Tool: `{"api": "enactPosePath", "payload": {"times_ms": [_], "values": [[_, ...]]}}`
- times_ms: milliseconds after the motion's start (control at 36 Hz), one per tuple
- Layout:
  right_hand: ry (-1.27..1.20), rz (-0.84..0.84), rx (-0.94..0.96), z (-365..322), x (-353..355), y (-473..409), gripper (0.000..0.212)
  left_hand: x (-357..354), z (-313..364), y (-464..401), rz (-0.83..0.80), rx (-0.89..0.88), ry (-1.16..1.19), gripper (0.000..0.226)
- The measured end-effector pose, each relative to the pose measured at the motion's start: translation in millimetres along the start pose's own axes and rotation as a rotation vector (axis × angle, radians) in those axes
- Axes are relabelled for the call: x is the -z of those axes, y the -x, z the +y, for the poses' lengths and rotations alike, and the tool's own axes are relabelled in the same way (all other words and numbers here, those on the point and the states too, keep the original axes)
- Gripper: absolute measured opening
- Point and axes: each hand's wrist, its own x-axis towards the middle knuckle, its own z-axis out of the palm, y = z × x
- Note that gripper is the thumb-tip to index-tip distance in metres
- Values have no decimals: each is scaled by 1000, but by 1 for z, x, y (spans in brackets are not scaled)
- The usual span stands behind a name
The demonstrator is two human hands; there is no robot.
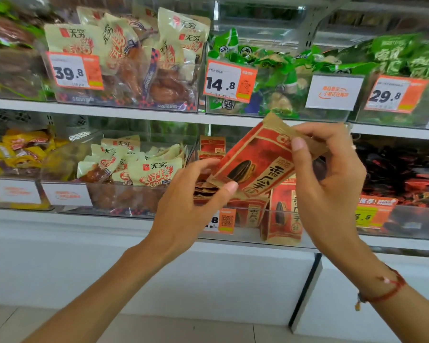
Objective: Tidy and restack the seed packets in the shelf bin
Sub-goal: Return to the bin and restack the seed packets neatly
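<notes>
Both hands, left hand (pixel 183 194) and right hand (pixel 327 174), pinch a sunflower-seed packet (pixel 255 157) above its clear bin (pixel 263 219); next, seat it squarely on the stack.

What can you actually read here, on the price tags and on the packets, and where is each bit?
"39.8": price tag on the upper left bin.
"14.8": price tag on the green snacks' bin.
"29.8": price tag at the upper right.
"无穷": cream snack packets, both shelves.
"香瓜子": seed packet that the left hand and right hand hold.
".5": orange tag, lower right, partly readable.
The small print, QR tag and white signs are too blurred to read.
</notes>
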Motion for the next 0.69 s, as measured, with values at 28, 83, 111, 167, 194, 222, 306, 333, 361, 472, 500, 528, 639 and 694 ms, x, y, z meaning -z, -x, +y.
{"api": "enactPosePath", "payload": {"times_ms": [28,83,111,167,194,222,306,333,361,472,500,528,639,694], "values": [[-12,15,20,-3,1,0,14,-1,1,1,22,-26,-33,54],[-36,43,53,-7,3,-2,13,-1,5,2,43,-62,-9,48],[-51,46,59,-7,4,-2,13,-2,7,3,41,-71,13,43],[-75,11,48,-5,4,-2,13,-5,9,4,10,-65,58,38],[-79,-20,28,-3,3,-2,14,-7,9,5,-12,-53,81,36],[-81,-50,-6,2,2,0,16,-8,8,5,-36,-30,98,35],[-122,-135,-162,15,1,7,17,-11,-2,7,-153,49,102,36],[-143,-168,-226,19,1,9,17,-12,-7,8,-203,67,85,39],[-169,-201,-296,23,0,12,18,-14,-11,9,-249,88,66,41],[-237,-266,-550,32,1,21,20,-18,-19,15,-332,162,19,43],[-247,-261,-608,34,2,22,21,-18,-20,15,-334,176,5,44],[-264,-253,-666,37,3,23,24,-18,-21,16,-329,193,-4,45],[-256,-343,-826,46,3,26,27,-17,-24,13,-261,269,72,33],[-264,-426,-852,46,2,29,20,-15,-27,11,-243,317,132,24]]}}
